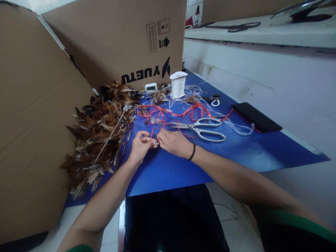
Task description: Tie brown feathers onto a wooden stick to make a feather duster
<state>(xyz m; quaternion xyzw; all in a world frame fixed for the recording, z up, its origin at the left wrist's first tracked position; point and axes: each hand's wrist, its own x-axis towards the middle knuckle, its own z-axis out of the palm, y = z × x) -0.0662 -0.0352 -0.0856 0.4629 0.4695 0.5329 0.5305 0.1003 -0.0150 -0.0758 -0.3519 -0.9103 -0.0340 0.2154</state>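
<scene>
My left hand (141, 145) and my right hand (174, 142) meet above the blue table, fingertips nearly touching. Between them runs red string (152, 134), and a small pale bit (155, 142) shows at the left fingertips, too small to name. My left hand is closed in a pinch on the string. The right fingers are also pinched, at the string's other side; their tips are partly hidden. Beyond the hands, loose red string (195, 109) lies tangled. Scissors (198, 128) with silver handles lie partly spread just past my right hand.
A heap of brown feathers (102, 129) lies left, beside tall cardboard boxes (110, 38). Behind stand a white spool (178, 85) and a small white device (151, 87). A black phone (257, 116) lies right, near the wall. Larger scissors (243, 27) rest on the ledge.
</scene>
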